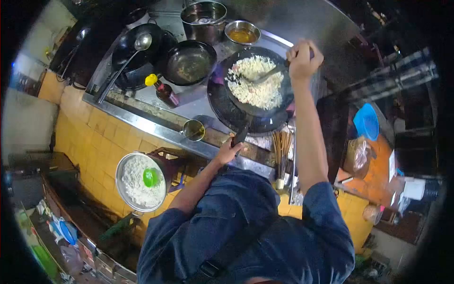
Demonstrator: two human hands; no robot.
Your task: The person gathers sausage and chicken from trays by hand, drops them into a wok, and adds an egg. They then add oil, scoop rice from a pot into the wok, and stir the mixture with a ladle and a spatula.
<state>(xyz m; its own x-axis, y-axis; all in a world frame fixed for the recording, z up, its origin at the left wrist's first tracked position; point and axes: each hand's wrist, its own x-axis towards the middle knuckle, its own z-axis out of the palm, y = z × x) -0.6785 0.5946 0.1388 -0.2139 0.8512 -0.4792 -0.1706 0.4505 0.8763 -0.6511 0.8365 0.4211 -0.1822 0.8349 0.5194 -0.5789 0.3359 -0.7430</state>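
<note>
My right hand (304,59) is raised at the far right of the stove, its fingers wrapped round the handle of a metal spatula (270,75). The spatula's blade rests in fried rice (257,94), pale with small reddish bits, inside a black wok (286,92). Nearer my body, my left hand (229,152) grips the wok's dark handle (242,134). Below the wok lies a wide black burner ring (220,111). To the left of that handle, a small metal cup (193,130) with a little yellowish liquid stands at the counter edge.
Left on the stove are an empty frying pan (190,63), a ladle (143,41) across another wok, and a yellow-capped sauce bottle (166,93). Behind stand a pot (203,33) and a bowl of amber liquid (242,33). White rice with a green scoop (151,177) fills a basin (119,176) at lower left.
</note>
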